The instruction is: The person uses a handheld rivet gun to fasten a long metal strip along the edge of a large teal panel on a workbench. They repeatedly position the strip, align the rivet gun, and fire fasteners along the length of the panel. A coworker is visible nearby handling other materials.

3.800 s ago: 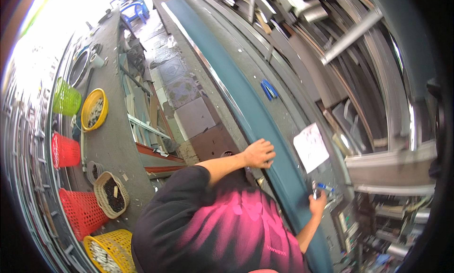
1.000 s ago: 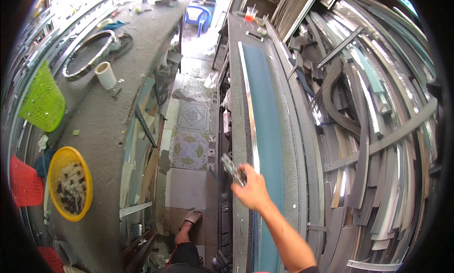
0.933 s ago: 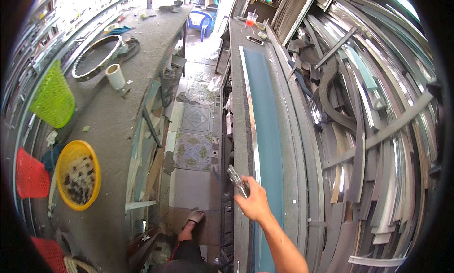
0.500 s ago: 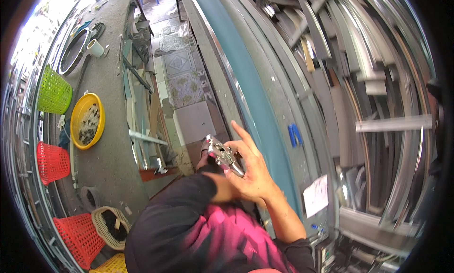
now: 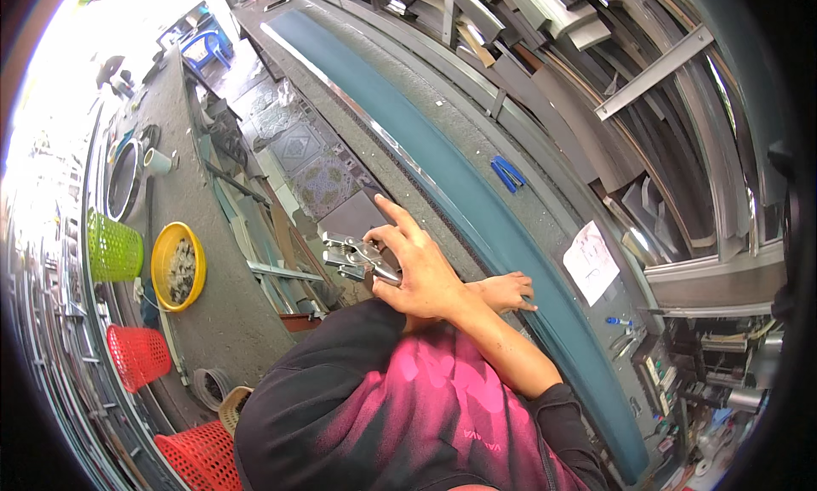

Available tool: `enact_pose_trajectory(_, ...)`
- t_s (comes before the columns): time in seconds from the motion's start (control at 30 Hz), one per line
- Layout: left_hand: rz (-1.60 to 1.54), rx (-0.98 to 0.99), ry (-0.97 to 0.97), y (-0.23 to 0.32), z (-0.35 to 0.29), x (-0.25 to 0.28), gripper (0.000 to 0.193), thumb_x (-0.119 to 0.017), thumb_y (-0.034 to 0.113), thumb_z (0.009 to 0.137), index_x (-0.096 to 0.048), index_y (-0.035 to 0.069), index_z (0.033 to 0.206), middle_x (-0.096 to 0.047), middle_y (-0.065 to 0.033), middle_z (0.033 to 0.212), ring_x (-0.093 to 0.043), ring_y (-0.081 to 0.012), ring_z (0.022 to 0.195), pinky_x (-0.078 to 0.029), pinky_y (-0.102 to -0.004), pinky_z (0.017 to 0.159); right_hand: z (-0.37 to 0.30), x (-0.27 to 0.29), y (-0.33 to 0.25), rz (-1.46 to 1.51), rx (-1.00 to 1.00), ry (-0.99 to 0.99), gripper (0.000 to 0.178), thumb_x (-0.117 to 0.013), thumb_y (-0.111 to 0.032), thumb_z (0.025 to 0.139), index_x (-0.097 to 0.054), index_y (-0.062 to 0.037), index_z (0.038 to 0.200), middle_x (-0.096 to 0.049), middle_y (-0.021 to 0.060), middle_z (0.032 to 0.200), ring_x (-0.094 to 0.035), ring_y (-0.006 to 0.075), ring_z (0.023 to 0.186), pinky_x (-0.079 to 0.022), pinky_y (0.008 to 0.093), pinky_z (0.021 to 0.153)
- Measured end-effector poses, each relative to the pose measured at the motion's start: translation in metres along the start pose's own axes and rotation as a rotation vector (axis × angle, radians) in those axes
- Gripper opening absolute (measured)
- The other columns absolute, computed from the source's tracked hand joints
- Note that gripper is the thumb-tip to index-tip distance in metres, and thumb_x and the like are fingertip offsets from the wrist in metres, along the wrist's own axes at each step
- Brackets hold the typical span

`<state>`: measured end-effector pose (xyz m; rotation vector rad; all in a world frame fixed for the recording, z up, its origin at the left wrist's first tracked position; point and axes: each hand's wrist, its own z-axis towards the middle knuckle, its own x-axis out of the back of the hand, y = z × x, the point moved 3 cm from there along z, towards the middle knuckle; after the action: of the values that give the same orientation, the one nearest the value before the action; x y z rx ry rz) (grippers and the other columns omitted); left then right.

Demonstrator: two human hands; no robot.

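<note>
Head cam: right grip [image 5: 423, 274] has thumb and fingers pinching some shiny metal fittings [image 5: 353, 257], poking out just left of it. Left grip [image 5: 504, 293], just right of that, is loosely spread over the edge of a long blue-green strip [image 5: 485, 227]. Well left of both grips, a yellow bowl [image 5: 161, 270] has pale and dark bits [image 5: 180, 274] in it. Can't make out what's in the green basket [image 5: 115, 248] or red basket [image 5: 136, 355] near it.
</note>
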<state>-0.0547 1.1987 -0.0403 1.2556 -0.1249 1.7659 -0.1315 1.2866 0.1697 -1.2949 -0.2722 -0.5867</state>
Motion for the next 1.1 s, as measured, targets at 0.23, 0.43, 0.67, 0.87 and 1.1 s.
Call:
enact_pose_trajectory(0.23, 0.027, 0.008, -0.003, -0.003, -0.010, -0.006, 0.057, -0.073, 0.013, 0.086, -0.075, 0.019, 0.143, -0.071, -0.0101, 0.126, -0.062, -0.0324, 0.121, -0.049, -0.0493, 0.110, 0.015, -0.012, -0.001, -0.007, -0.001, 0.004, 0.061, -0.083, -0.013, 0.075, -0.064, -0.0065, 0.133, -0.035, 0.0265, 0.173, -0.065, 0.0456, 0.131, -0.052, 0.0552, 0.108)
enact_pose_trajectory(0.43, 0.033, 0.009, 0.008, -0.005, -0.011, -0.012, 0.058, -0.074, 0.014, 0.085, -0.075, 0.020, 0.143, -0.071, -0.0100, 0.126, -0.062, -0.0323, 0.122, -0.048, -0.0496, 0.111, 0.011, -0.022, 0.022, 0.012, -0.177, 0.078, 0.059, -0.083, -0.018, 0.077, -0.064, -0.0049, 0.131, -0.040, 0.0307, 0.170, -0.065, 0.0480, 0.129, -0.052, 0.0570, 0.109)
enact_pose_trajectory(0.67, 0.066, -0.017, 0.029, -0.017, -0.010, -0.018, 0.058, -0.075, 0.015, 0.085, -0.076, 0.021, 0.142, -0.071, -0.0097, 0.125, -0.062, -0.0321, 0.122, -0.048, -0.0499, 0.113, -0.008, -0.016, 0.048, -0.095, -0.333, 0.120, 0.056, -0.082, -0.021, 0.078, -0.065, -0.0048, 0.129, -0.041, 0.0313, 0.169, -0.062, 0.0513, 0.132, -0.053, 0.0557, 0.108)
enact_pose_trajectory(0.87, -0.009, 0.003, -0.008, -0.017, -0.009, -0.017, 0.059, -0.068, 0.006, 0.086, -0.074, 0.018, 0.144, -0.070, -0.0126, 0.134, -0.063, -0.0354, 0.127, -0.048, -0.0514, 0.116, -0.066, 0.007, 0.065, -0.012, -0.388, 0.218, 0.057, -0.080, -0.018, 0.077, -0.064, -0.0047, 0.130, -0.039, 0.0295, 0.171, -0.063, 0.0484, 0.133, -0.055, 0.0520, 0.108)
enact_pose_trajectory(1.1, -0.204, 0.064, 0.052, -0.018, -0.008, -0.018, 0.053, -0.069, 0.015, 0.089, -0.069, 0.008, 0.141, -0.068, -0.0174, 0.137, -0.064, -0.0420, 0.127, -0.049, -0.0569, 0.114, -0.196, 0.009, 0.070, -0.100, -0.565, 0.630, 0.055, -0.080, -0.014, 0.076, -0.066, -0.0031, 0.128, -0.045, 0.0280, 0.167, -0.054, 0.0497, 0.145, -0.047, 0.0512, 0.121)
